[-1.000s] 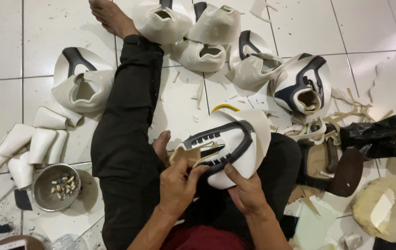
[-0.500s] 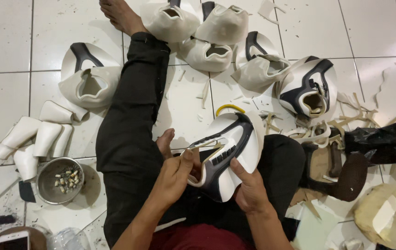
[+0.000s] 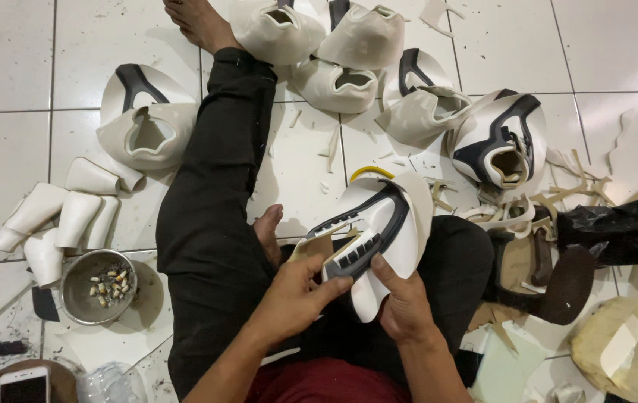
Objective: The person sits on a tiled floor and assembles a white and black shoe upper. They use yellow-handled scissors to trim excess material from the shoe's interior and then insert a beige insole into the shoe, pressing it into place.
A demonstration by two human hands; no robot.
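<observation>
I sit on a white tiled floor in black trousers with a white and black shoe upper (image 3: 382,224) held over my lap. My left hand (image 3: 296,291) grips its near left edge, where a tan flap sticks out, fingers curled under it. My right hand (image 3: 402,302) holds the lower right side, thumb pressed on the white panel. The upper is tilted, black ribbed trim facing up. A yellow curved strip (image 3: 369,173) shows just behind it.
Several more white and black uppers (image 3: 334,52) lie ahead and one at left (image 3: 140,119). White shoe lasts (image 3: 58,216) and a metal bowl (image 3: 95,287) sit left. Scrap strips (image 3: 528,209), a black bag (image 3: 617,227) and a foam pad (image 3: 624,351) lie right. A phone (image 3: 24,384) is bottom left.
The upper has been turned and tilted in my hands, its black trim now running diagonally. My left hand has shifted along its edge; the view moved slightly.
</observation>
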